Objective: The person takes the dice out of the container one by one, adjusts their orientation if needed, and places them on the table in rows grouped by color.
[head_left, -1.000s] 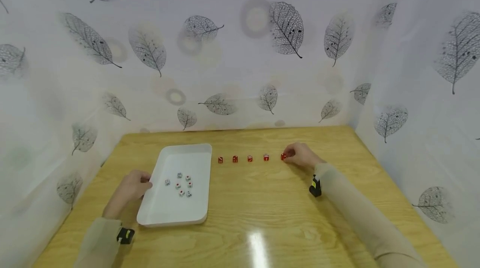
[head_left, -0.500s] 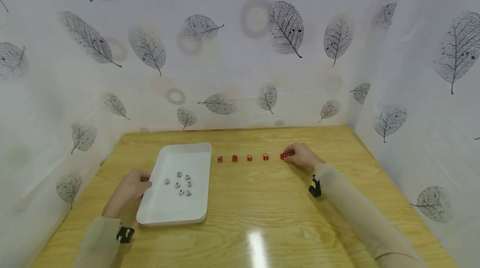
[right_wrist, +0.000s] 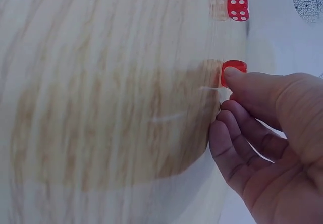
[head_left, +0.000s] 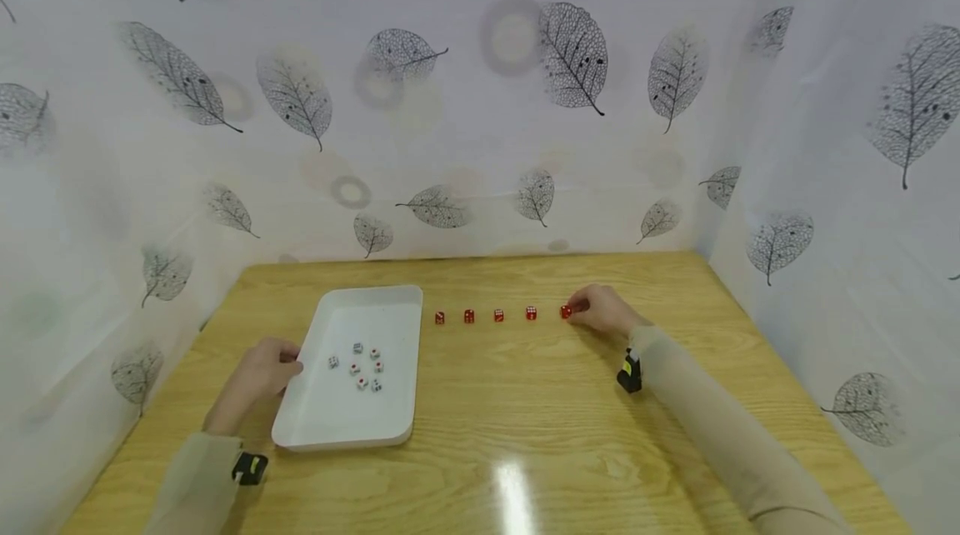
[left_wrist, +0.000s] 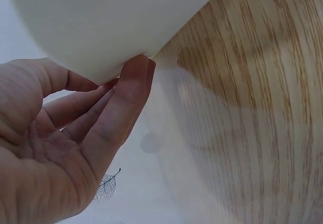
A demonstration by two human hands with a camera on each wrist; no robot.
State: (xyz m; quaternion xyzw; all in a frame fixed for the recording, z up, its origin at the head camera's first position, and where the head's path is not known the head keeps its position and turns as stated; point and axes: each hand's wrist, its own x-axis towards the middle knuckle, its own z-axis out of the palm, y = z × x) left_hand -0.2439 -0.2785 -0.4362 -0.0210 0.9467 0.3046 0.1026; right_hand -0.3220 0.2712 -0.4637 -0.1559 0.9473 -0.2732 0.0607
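Note:
On the left of the table a white tray (head_left: 347, 427) holds several white dice (head_left: 354, 369) grouped near its middle. My left hand (head_left: 262, 372) grips the tray's left rim, thumb on one side and fingers underneath in the left wrist view. At the right end of a row of red dice, my right hand (head_left: 603, 310) pinches the last red die (right_wrist: 233, 72), its thumb over one face. Another red die (right_wrist: 238, 8) with white pips stands a short way along the row. More red dice (head_left: 468, 316) stretch back toward the tray's right edge.
The wooden table (head_left: 510, 402) reaches back to a pale curtain (head_left: 465, 135) printed with leaves, which also hangs at both sides. A black wrist camera (head_left: 630, 371) sits on the right sleeve and another black wrist camera (head_left: 250, 468) on the left.
Both hands keep their places, the left at the tray's rim and the right at the end die. The view shifts only very slightly.

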